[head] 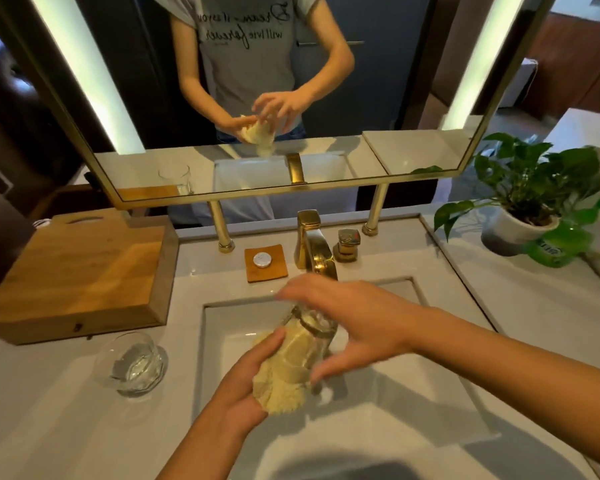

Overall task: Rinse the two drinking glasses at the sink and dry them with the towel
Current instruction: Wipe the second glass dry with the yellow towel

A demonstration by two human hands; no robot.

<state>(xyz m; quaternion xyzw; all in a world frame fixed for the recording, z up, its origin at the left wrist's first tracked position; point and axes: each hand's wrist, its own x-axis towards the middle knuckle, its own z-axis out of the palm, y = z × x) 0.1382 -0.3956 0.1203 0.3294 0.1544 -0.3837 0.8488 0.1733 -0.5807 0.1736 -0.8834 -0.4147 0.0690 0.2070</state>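
Right hand (357,327) curled round the far end of a drinking glass (314,336), fingers spread wide over the top side, thumb tucked under. Firm hold, it seems, though blurred. Left hand (243,386) closed round a yellow towel (281,379), thumb pressed on top, cloth bunched tight in the palm and pushed up into the open mouth of the glass.

Glass lying on its side in the air over the sink (440,403), not touching it. Long way of the glass running from the near left, where the towel goes in, up to the far right, where the right hand grips. So: towel hand nearer the body, glass hand farther off, by the gold tap (314,251). Probably the drying step, with a twist of one hand against the other needed next, along that same slanted line.

Second glass (136,363) standing upright on the counter, well off to the left, near the front of a wooden box (80,275). Closer to the left hand. Wet or dry, cannot tell.
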